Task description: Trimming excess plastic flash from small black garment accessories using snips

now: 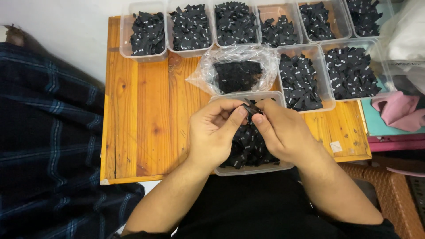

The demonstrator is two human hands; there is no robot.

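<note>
Hands meet at the centre of the head view, just above a clear plastic tub (248, 169) that sits at the near edge of the wooden tabletop (141, 110). The left hand (214, 132) and the right hand (283, 130) are both pinched on one small black fabric label (251, 107), thumb and forefinger of each clenched on it from either side, so the label hangs between the fingertips right over the tub. That tub holds a heap of similar black labels (248, 148) with small white marks, partly hidden by the hands. At twelve o'clock from the hands lies a crumpled clear plastic bag (234, 71) with a dark wad of labels inside, touching the tub's far rim. At about two o'clock stand two more clear tubs (330, 75) side by side, each full of black labels. Along the far edge of the tabletop, from eleven to one o'clock, runs a row of six smaller clear tubs (190, 28), all filled with the same sort of labels. At nine o'clock, off the tabletop, dark blue checked cloth (48, 141) covers the left side of the view. At three o'clock, beyond the tabletop's right edge, a pink cloth (398, 110) lies on a teal surface, with white plastic bags (405, 40) above it and a brown woven chair (394, 194) at four o'clock.
</note>
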